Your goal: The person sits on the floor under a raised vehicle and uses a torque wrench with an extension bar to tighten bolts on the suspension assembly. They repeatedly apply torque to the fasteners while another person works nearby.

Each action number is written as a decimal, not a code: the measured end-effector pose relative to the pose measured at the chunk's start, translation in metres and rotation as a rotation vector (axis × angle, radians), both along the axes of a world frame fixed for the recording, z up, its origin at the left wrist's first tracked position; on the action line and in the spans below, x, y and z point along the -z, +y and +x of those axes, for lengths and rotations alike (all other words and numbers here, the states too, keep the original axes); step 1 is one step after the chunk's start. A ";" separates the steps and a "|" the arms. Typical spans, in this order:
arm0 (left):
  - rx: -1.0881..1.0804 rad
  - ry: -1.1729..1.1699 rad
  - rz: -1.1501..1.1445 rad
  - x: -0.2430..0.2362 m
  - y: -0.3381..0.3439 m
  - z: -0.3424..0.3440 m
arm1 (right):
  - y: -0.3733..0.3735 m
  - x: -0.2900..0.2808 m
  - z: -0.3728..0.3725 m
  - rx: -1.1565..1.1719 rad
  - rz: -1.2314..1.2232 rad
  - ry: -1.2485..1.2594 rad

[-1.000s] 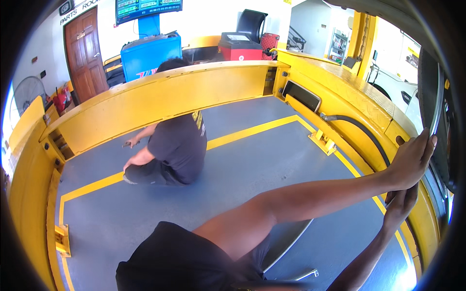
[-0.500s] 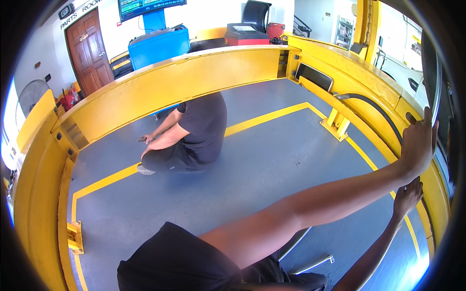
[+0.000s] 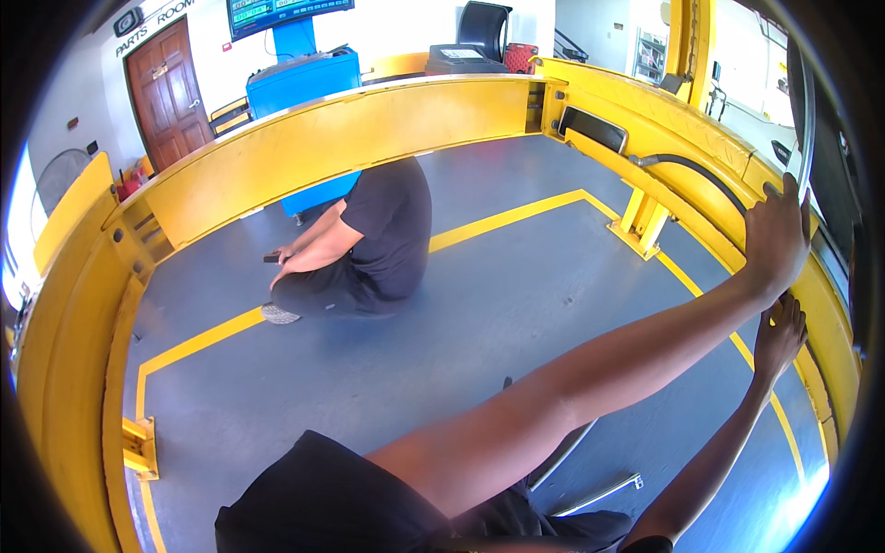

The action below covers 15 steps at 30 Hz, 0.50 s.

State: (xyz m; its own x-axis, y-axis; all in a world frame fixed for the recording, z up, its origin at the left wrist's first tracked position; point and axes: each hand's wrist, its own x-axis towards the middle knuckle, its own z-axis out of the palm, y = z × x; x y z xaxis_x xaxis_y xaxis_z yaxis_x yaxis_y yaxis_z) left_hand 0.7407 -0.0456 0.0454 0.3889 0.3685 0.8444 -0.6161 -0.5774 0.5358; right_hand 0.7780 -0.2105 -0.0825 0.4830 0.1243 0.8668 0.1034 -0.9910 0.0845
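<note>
My left hand (image 3: pixel 777 238) is raised at the far right, on the upper part of the yellow beam (image 3: pixel 687 138). Its fingers bend over toward a thin silver edge (image 3: pixel 807 138) beside it. Just below is my right hand (image 3: pixel 781 338), against the beam's inner side, with thumb and forefinger curled round a small gap. Both hands look closed, but what lies in their fingers is hidden. My left forearm crosses in front of my right. A black hose (image 3: pixel 701 173) runs along the beam near my left hand.
Yellow beams surround this grey floor area. A person in dark clothes (image 3: pixel 387 240) sits on the floor, a small dark object in hand. Silver rods (image 3: pixel 599 495) lie near my legs. A yellow foot bracket (image 3: pixel 639 224) stands by the right beam. Beyond is a blue cabinet (image 3: pixel 304 83).
Both my hands sit slightly further left in the picture, my left one also higher, and stay at the beam. The view has shifted a little. The seated person's pose is nearly the same.
</note>
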 end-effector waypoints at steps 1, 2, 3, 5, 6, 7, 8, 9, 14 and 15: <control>0.022 0.019 0.008 0.002 0.002 -0.002 | 0.000 0.000 0.000 0.021 -0.009 -0.010; -0.006 0.001 0.003 0.002 0.002 -0.003 | -0.001 0.000 0.000 -0.004 -0.004 -0.008; 0.007 -0.030 -0.023 0.003 0.002 -0.003 | 0.000 0.000 0.001 -0.005 -0.001 -0.003; 0.034 -0.042 -0.039 0.005 0.001 0.000 | 0.000 0.000 0.001 0.026 -0.011 -0.024; 0.059 -0.074 -0.056 0.006 0.000 0.003 | 0.000 0.000 0.001 0.012 -0.013 -0.020; 0.085 -0.106 -0.073 0.007 0.000 0.007 | 0.001 0.000 0.001 0.018 -0.009 -0.014; 0.108 -0.125 -0.077 0.010 -0.001 0.010 | 0.001 0.000 0.000 0.035 -0.010 -0.028; 0.149 -0.176 -0.103 0.012 -0.002 0.014 | 0.002 0.000 0.000 0.031 -0.005 -0.024; 0.501 -0.279 -0.136 0.013 0.009 0.017 | 0.004 0.001 0.001 0.080 0.003 -0.060; 0.662 -0.218 -0.185 0.012 0.013 0.013 | 0.004 0.002 0.001 0.071 -0.004 -0.068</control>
State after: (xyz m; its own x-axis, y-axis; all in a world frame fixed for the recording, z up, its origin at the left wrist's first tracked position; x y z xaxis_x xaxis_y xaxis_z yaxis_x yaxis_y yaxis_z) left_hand 0.7537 -0.0325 0.0332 0.4096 0.2584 0.8749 -0.9096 0.0422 0.4133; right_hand 0.7792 -0.2066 -0.0841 0.4309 0.0951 0.8974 0.0268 -0.9953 0.0925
